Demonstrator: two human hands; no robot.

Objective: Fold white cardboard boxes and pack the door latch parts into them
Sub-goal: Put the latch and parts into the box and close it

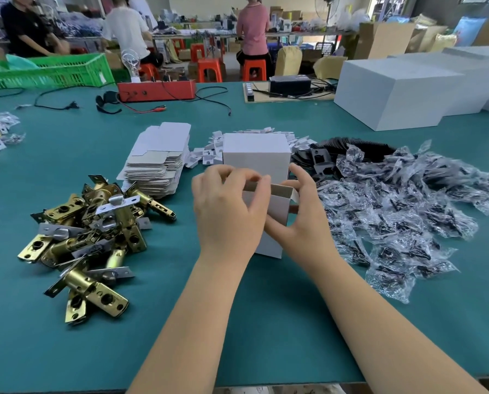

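Note:
A small white cardboard box [277,211] stands upright on the green table in front of me, its top flaps partly open. My left hand [226,211] grips its left side and top flap. My right hand [297,211] holds its right side, with fingers at the upper flap. Behind it stands a closed white box [256,152]. A stack of flat unfolded boxes [158,160] lies to the left. Brass door latches [90,237] are piled at the near left. Clear bags of dark screws [402,220] spread out on the right. Black strike plates [320,162] lie behind them.
Small white cardboard inserts [206,153] are scattered behind the boxes. Large white cartons [408,89] stand at the back right. A red tester box [156,91] with cables and a green crate [47,71] sit at the far edge. People work at benches beyond.

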